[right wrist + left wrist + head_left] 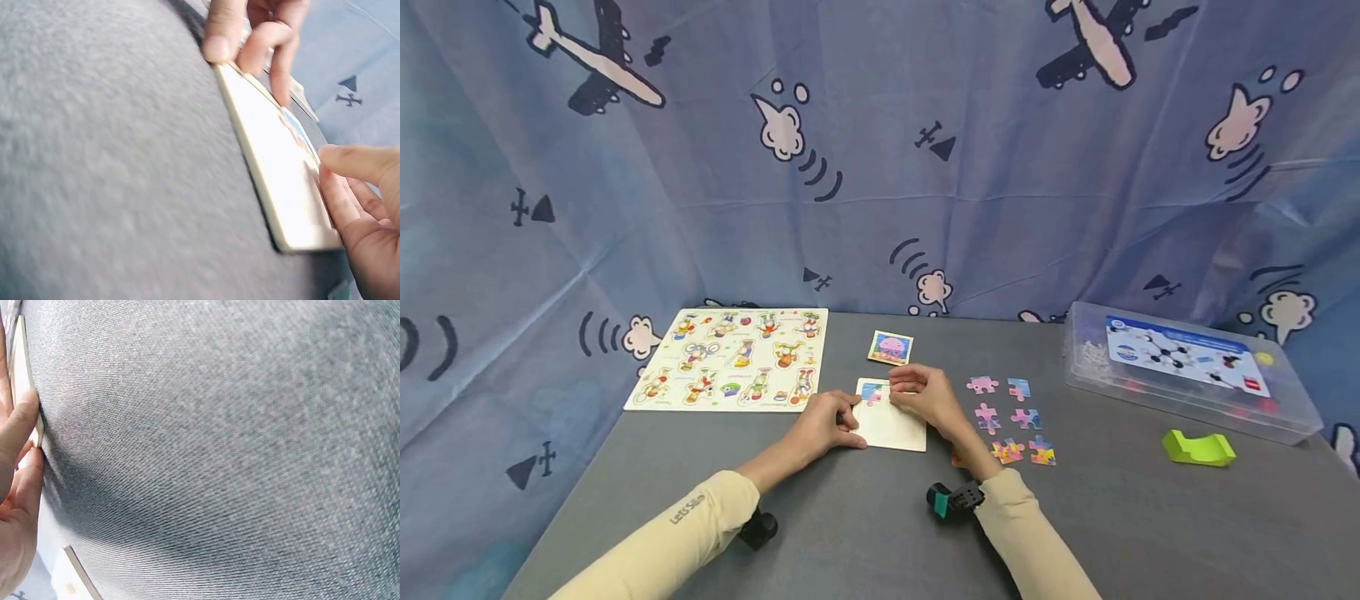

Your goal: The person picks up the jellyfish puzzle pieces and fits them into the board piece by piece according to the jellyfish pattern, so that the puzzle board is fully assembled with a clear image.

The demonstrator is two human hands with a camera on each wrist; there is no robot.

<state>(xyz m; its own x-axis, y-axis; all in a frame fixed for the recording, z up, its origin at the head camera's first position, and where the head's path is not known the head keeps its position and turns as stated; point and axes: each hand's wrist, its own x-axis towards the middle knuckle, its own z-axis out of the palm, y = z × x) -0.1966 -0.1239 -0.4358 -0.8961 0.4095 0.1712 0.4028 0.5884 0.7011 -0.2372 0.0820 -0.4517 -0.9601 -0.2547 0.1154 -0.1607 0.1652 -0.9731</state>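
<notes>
**Early stage: one corner of the white board [887, 432] covered, the rest bare**

Done: joined pieces [871, 392], blue with pink, lie in the board's far left corner. Probably two; the seam is too small to confirm.

Remaining: most of the surface shows plain. Loose pieces [987, 418] lie on the grey table [850, 517] to the right, in rough rows; six are plainly visible, one more is partly hidden by the right forearm [976, 450]. Just beyond the board lies a picture card [891, 345] with a pink sea creature, judged to be the pattern. Estimate: well under half finished.

Board position: on the table between the two hands, apparently flat.

Hands: left hand [826, 422] holds the near left part of the board, thumb and fingers closed narrowly on its edge. Right hand [934, 398] is at the board's right side, towards the far corner, fingers bent; cannot tell whether a piece sits between or under the fingertips.

Apart from this work, by judgement: the illustrated board [658, 402] and plastic box [1195, 408].
</notes>
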